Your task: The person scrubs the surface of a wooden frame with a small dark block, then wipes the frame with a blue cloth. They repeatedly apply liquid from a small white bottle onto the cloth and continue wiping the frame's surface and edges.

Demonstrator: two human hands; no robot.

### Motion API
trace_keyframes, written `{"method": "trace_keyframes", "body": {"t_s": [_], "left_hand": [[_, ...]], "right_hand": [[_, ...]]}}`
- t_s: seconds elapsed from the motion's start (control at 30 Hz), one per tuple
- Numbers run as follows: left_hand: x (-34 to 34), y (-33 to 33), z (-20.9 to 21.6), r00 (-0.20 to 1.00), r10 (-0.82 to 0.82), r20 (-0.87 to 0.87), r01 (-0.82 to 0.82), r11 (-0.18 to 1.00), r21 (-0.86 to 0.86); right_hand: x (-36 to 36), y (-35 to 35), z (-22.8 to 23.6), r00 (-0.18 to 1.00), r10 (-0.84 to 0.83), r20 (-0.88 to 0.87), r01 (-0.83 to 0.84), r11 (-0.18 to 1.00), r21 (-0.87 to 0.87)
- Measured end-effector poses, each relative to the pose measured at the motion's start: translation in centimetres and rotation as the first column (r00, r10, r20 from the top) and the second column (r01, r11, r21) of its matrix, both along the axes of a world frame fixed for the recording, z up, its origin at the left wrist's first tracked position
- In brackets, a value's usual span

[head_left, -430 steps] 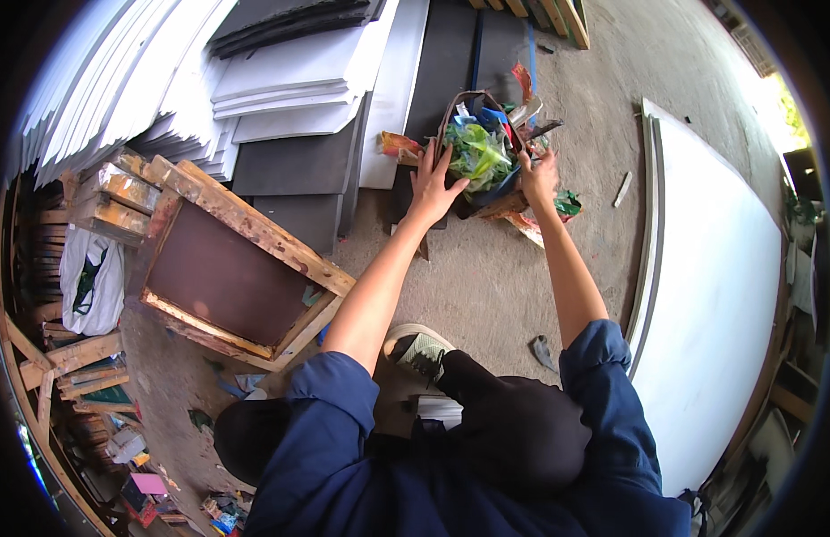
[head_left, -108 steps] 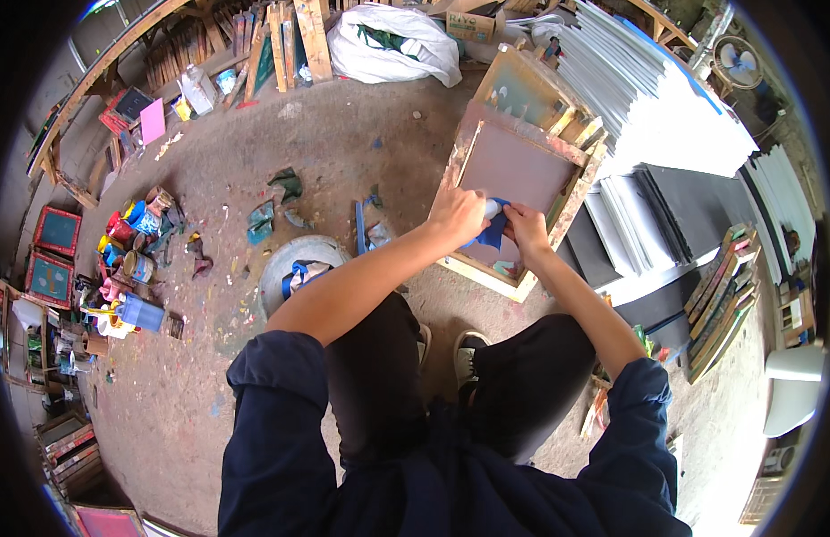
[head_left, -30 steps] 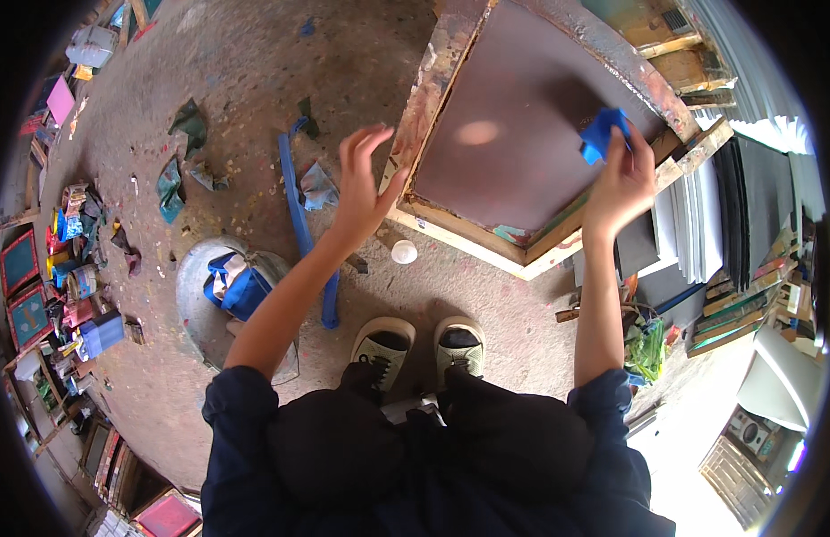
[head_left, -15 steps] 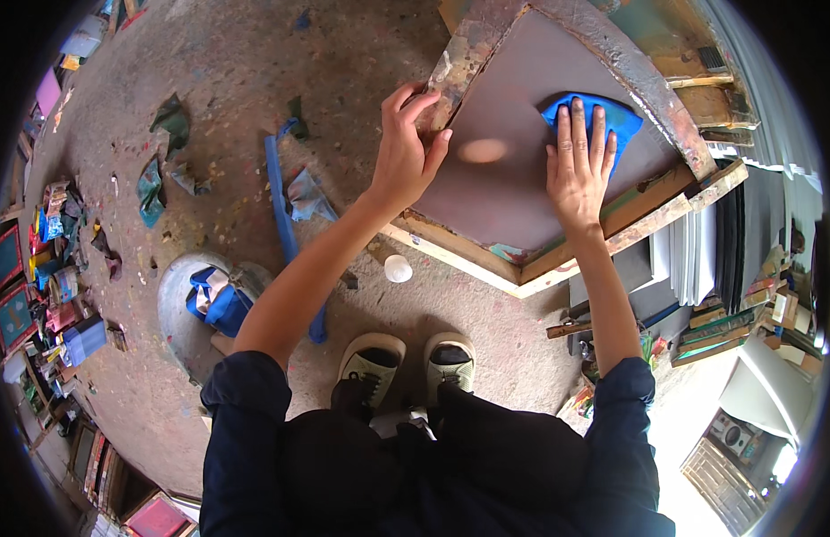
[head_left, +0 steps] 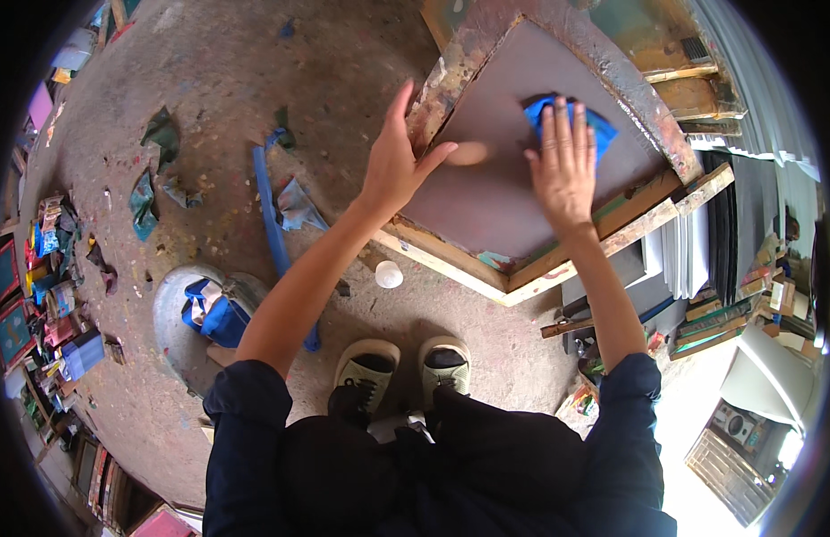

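Note:
A paint-stained wooden screen printing frame (head_left: 661, 204) with grey mesh (head_left: 486, 210) stands tilted in front of me. My right hand (head_left: 565, 182) lies flat over a folded blue cloth (head_left: 603, 136), pressing it on the mesh; the fingers are stretched out. Beside the frame's left edge is my left hand (head_left: 397, 174), open, thumb spread from the fingers and resting by the edge. Whether its palm bears on the wood I cannot tell. A pale round spot of light shows on the mesh near the left thumb.
On the floor to the left stands a grey basin (head_left: 173, 327) with blue cloth in it. A blue strip (head_left: 270, 201), cloth scraps (head_left: 144, 206) and a white cup (head_left: 389, 275) lie nearby. Stacked boards (head_left: 683, 246) are at the right, clutter along the left.
My right hand and the blue cloth have slid slightly left over the mesh. The left hand's fingers have straightened from a curl at the frame's edge. The whole view has shifted a little.

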State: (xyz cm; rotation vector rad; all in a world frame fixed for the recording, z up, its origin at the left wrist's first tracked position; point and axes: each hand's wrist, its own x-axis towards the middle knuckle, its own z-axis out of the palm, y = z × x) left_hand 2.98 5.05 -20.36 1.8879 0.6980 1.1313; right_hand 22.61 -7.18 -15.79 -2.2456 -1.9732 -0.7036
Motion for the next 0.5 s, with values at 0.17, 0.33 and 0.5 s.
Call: {"method": "trace_keyframes", "body": {"t_s": [0.17, 0.33, 0.5], "left_hand": [[0.0, -0.1, 0.4, 0.999, 0.024, -0.037, -0.027, 0.994, -0.102], [0.3, -0.3, 0.4, 0.999, 0.026, -0.040, -0.028, 0.999, -0.043], [0.0, -0.1, 0.2, 1.000, 0.019, -0.023, -0.019, 0.999, -0.035]], "right_hand": [[-1.5, 1.5, -0.4, 0.970, 0.236, -0.056, -0.242, 0.957, -0.160], [-3.8, 3.3, -0.3, 0.994, 0.085, -0.073, -0.085, 0.996, -0.006], [-1.5, 3.7, 1.0, 0.976, 0.200, -0.083, -0.204, 0.978, -0.036]]}}
